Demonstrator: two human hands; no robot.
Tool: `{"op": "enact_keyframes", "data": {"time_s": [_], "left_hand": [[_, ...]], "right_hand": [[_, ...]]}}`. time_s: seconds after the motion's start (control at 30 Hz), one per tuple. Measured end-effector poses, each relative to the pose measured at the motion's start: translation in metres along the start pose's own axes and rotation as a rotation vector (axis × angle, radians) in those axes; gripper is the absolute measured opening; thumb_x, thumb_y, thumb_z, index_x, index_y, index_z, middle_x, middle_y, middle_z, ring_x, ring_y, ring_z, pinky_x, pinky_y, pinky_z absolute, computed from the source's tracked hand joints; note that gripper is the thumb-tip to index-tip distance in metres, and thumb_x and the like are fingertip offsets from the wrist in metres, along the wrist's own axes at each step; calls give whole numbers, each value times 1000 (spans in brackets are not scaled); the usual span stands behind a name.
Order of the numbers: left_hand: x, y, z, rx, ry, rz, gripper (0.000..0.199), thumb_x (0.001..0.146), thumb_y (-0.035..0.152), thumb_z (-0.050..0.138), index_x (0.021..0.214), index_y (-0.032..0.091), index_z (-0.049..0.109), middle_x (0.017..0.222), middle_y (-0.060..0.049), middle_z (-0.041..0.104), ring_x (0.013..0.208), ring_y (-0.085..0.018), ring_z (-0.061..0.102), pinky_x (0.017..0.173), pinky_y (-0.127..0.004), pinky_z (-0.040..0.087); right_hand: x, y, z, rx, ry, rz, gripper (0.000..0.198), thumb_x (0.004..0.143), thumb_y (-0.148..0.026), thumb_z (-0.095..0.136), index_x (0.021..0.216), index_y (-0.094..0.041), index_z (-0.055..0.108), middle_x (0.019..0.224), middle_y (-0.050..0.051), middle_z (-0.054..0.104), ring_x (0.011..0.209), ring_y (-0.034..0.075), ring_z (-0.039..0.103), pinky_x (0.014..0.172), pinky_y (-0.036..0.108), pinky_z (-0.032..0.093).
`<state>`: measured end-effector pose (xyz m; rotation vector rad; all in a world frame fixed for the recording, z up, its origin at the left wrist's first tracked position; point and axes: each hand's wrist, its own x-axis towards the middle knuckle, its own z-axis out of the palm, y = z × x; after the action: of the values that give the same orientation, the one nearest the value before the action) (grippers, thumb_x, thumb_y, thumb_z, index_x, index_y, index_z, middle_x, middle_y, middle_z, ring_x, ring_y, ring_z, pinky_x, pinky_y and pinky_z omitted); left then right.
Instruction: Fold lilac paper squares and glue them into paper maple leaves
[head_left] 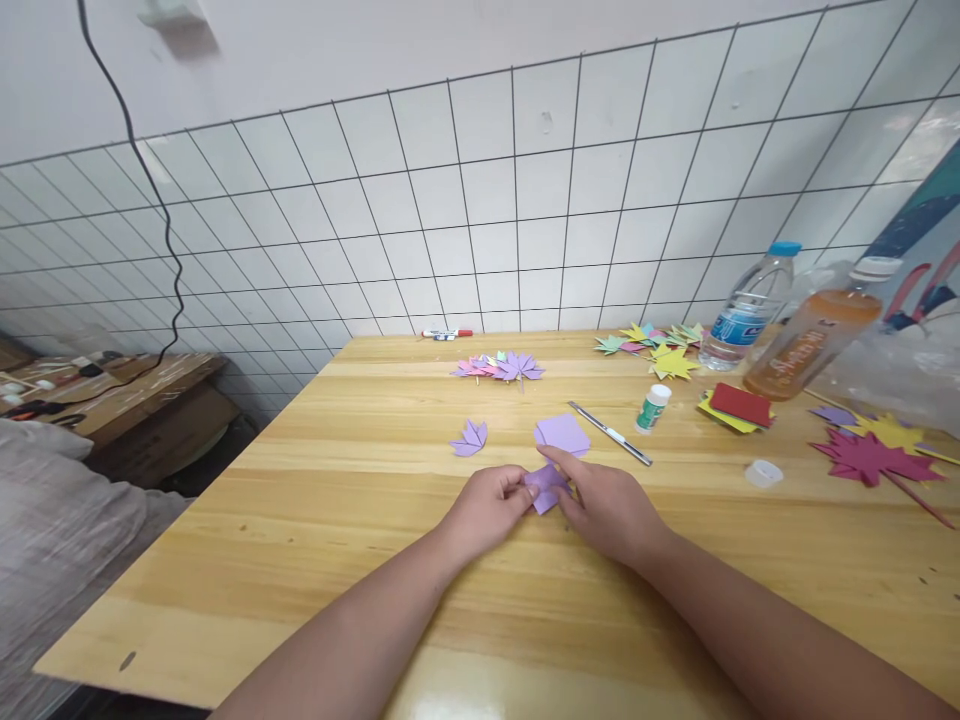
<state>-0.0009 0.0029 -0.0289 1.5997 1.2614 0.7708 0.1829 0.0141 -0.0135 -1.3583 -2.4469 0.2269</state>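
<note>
Between my two hands, just above the wooden table, is a small piece of folded purple paper [548,486]. My left hand [491,505] pinches its left edge between thumb and fingers. On the other side, my right hand [600,497] has its thumb at the paper's right edge and its index finger stretched past the top. Right behind lies purple square paper [562,434], partly covered by my right fingertips. A folded purple paper leaf [469,439] rests to the left. A utility knife [611,433] lies slantwise to the right of the square paper.
An uncapped glue stick [653,408] stands right of the knife, its cap [764,473] farther right. Coloured paper squares [739,406], a water bottle [750,308] and an orange drink bottle [814,335] stand beyond. Paper leaves [499,367] and a marker [447,334] lie near the tiled wall.
</note>
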Motion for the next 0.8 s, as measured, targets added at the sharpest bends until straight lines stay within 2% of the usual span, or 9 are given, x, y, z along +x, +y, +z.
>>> {"op": "enact_keyframes", "data": {"time_s": [0.13, 0.2, 0.3, 0.43, 0.53, 0.6, 0.7, 0.8], "left_hand": [[-1, 0, 2, -41, -1, 7, 25, 79, 38, 49, 70, 16, 56, 63, 1, 57, 58, -12, 52, 55, -22, 39], [-1, 2, 3, -79, 25, 12, 19, 78, 34, 51, 81, 17, 58, 61, 2, 57, 57, -12, 53, 56, -22, 40], [-2, 5, 2, -124, 86, 23, 25, 76, 28, 55, 99, 20, 54, 57, 5, 57, 53, -11, 51, 55, -21, 39], [-3, 10, -1, -127, 108, 91, 13, 75, 28, 58, 84, 19, 58, 70, 0, 64, 63, -11, 56, 60, -21, 41], [-2, 13, -1, -68, 97, 108, 18, 76, 33, 58, 83, 18, 64, 82, -4, 67, 73, -15, 59, 66, -23, 44], [-2, 12, 0, -19, 92, 98, 20, 77, 35, 56, 82, 18, 67, 80, -4, 68, 72, -16, 59, 65, -24, 44], [0, 9, 0, 3, 99, 60, 18, 75, 32, 57, 80, 18, 68, 75, -3, 68, 66, -15, 58, 61, -24, 44], [1, 6, -1, -15, 126, 32, 16, 73, 29, 59, 81, 18, 68, 74, -3, 68, 65, -14, 58, 60, -23, 44]], "right_hand": [[0, 1, -2, 34, -13, 24, 52, 80, -18, 40, 132, -25, 38, 73, 2, 67, 62, 18, 60, 53, 24, 30], [0, 2, -3, 89, -28, 54, 53, 80, -16, 38, 132, -26, 38, 66, 1, 64, 57, 17, 57, 52, 24, 30], [0, 5, -2, 246, -38, 101, 50, 80, -15, 35, 127, -27, 43, 60, -2, 57, 55, 15, 53, 52, 23, 30], [3, 7, 2, 434, -36, 141, 35, 83, -22, 36, 114, -25, 52, 50, -6, 41, 48, 13, 42, 48, 22, 27], [4, 6, 1, 502, -10, 152, 31, 85, -28, 38, 112, -24, 51, 49, -8, 34, 45, 12, 36, 47, 22, 25], [4, 5, 0, 540, 7, 143, 30, 85, -30, 40, 112, -23, 50, 49, -8, 34, 45, 12, 36, 48, 23, 27], [3, 4, -1, 640, -10, 131, 32, 85, -35, 42, 114, -22, 50, 53, -6, 45, 50, 13, 43, 51, 24, 32], [3, 8, 2, 785, -5, 195, 38, 89, -42, 34, 115, -20, 52, 55, -4, 50, 54, 13, 50, 54, 24, 38]]}}
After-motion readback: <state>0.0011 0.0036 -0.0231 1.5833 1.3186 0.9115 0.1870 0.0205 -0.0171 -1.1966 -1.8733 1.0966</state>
